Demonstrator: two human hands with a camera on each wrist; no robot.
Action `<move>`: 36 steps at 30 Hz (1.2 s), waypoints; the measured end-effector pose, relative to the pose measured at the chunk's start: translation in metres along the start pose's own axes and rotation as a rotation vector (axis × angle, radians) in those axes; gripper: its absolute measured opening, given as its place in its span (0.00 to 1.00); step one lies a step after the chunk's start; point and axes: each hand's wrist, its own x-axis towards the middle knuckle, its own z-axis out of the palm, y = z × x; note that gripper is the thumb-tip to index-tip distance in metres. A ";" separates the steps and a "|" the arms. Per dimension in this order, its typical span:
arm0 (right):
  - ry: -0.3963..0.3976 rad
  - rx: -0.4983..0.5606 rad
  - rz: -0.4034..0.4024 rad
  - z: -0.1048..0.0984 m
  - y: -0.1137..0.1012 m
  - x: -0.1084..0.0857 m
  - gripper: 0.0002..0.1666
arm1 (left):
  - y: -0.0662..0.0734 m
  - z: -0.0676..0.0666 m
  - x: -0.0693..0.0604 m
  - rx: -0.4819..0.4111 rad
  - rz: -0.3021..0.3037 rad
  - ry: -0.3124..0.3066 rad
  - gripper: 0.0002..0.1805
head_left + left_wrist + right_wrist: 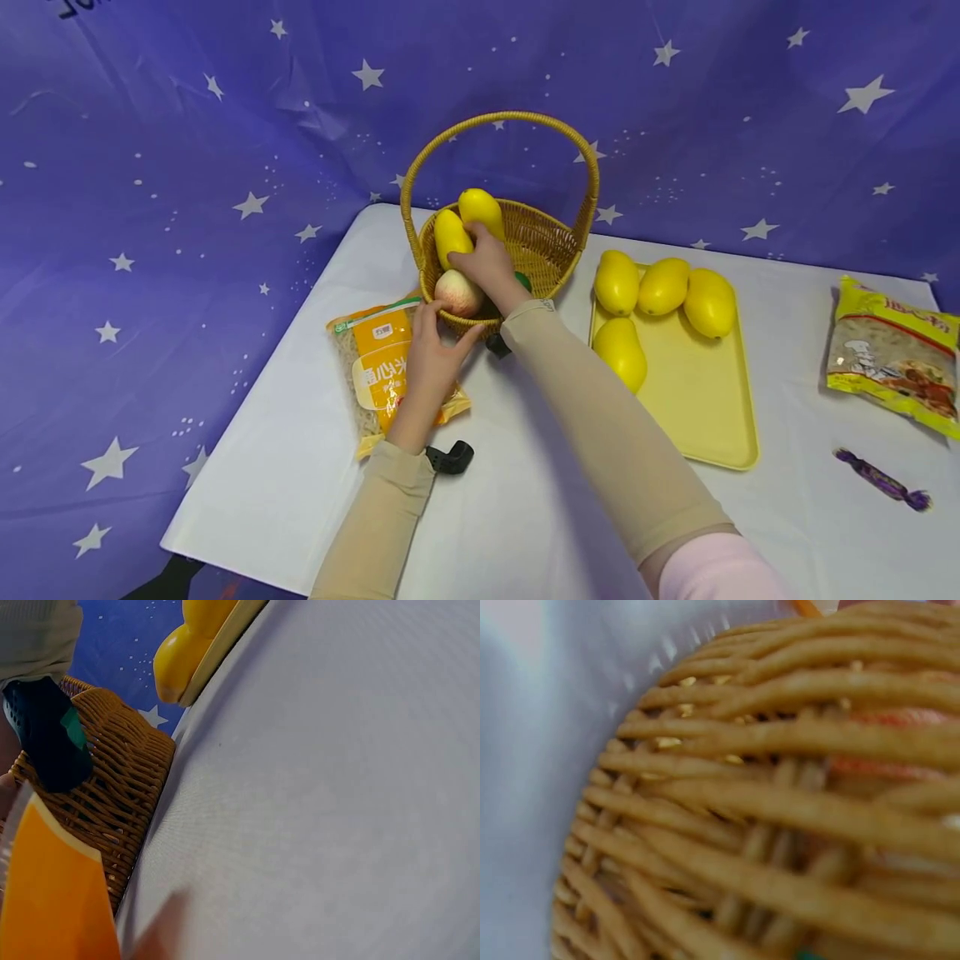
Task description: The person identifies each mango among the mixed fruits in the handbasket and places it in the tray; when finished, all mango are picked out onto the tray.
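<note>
In the head view, a wicker basket [540, 242] with a tall handle holds two yellow mangoes, a peach [458, 293] and a partly hidden green item [522, 282]. My right hand [491, 265] reaches inside and pinches the left mango [451, 237] between thumb and fingers; the other mango [482, 210] lies just behind. My left hand [435, 354] touches the basket's near rim, thumb and fingers spread. Woven basket sides also show in the left wrist view [124, 761] and right wrist view [780, 795], where neither hand's grip shows clearly.
An orange food packet [382, 358] lies beside and partly under my left hand. Right of the basket, a yellow tray [697, 408] bears several mangoes [663, 286]. Farther right are a yellow-edged packet [892, 358] and a purple-wrapped candy [881, 479]. A starry cloth hangs behind the table.
</note>
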 end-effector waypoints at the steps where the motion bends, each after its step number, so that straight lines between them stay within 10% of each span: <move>1: 0.003 0.015 -0.003 -0.001 0.000 0.000 0.40 | 0.000 0.000 0.000 0.000 -0.003 0.000 0.38; 36: -0.031 0.525 0.065 -0.049 0.013 -0.021 0.39 | -0.001 0.000 0.001 -0.017 -0.030 -0.025 0.43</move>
